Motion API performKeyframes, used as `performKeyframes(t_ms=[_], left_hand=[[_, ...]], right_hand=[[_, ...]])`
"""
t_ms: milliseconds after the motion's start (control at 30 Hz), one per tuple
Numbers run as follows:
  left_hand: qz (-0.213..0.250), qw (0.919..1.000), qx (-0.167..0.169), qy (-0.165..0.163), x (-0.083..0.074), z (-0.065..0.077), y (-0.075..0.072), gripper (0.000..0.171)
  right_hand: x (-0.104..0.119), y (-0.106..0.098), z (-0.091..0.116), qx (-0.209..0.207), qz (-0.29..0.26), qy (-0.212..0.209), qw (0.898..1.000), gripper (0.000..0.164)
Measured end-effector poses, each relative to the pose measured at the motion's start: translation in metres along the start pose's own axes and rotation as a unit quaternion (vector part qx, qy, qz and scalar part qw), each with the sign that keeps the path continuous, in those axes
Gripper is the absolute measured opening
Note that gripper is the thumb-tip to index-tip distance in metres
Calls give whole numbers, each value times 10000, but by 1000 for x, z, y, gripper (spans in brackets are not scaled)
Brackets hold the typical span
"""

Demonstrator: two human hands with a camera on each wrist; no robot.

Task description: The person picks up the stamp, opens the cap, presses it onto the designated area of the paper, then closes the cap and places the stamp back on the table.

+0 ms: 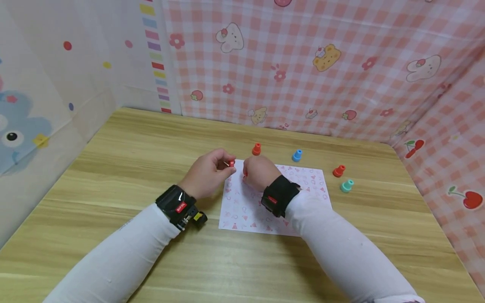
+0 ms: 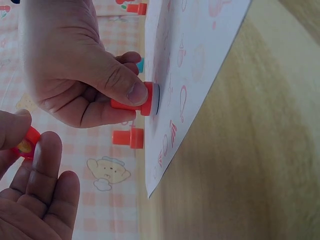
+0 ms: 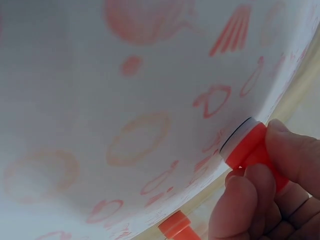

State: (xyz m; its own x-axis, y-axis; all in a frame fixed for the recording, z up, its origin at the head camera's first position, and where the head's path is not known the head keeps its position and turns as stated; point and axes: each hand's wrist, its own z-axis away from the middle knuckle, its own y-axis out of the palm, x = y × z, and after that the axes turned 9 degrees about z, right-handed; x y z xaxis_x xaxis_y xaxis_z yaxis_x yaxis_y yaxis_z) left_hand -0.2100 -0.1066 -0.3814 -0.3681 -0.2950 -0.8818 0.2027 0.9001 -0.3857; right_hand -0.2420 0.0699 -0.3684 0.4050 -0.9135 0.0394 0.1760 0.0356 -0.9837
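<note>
In my right hand [image 1: 261, 173] I grip a red toy stamp [image 2: 147, 98] between thumb and fingers. Its pale printing end faces a white paper [image 1: 250, 210] covered with small red and pink prints; whether it touches the sheet I cannot tell. The right wrist view shows the same stamp [image 3: 252, 145] held by the fingertips, beside a row of prints. Just off the paper's left edge, my left hand [image 1: 208, 173] pinches a small red cap [image 2: 31, 142] between thumb and fingers, with something yellowish showing inside it.
Beyond the paper stand a red stamp [image 1: 257, 149] and a blue stamp [image 1: 297, 156]. Right of the sheet are another red stamp [image 1: 339, 171] and a teal stamp [image 1: 347, 186]. All rest on a wooden table [image 1: 159, 139], bordered by patterned curtains [image 1: 280, 54].
</note>
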Motion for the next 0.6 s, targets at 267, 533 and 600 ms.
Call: performKeyframes(t_ms=[267,533,600], left_hand=[[60,10000,4,-6,-1,0,1,17],[31,10000,10,-12,-1,1,1,17],[51,10000,27,19,-1,0,1,17]], right_hand=[[2,-1,0,12,178,-72,9998,9],[2,0,-1,31,194,-54,9998,10],[1,0,-1,13,209,-79,9998,10]])
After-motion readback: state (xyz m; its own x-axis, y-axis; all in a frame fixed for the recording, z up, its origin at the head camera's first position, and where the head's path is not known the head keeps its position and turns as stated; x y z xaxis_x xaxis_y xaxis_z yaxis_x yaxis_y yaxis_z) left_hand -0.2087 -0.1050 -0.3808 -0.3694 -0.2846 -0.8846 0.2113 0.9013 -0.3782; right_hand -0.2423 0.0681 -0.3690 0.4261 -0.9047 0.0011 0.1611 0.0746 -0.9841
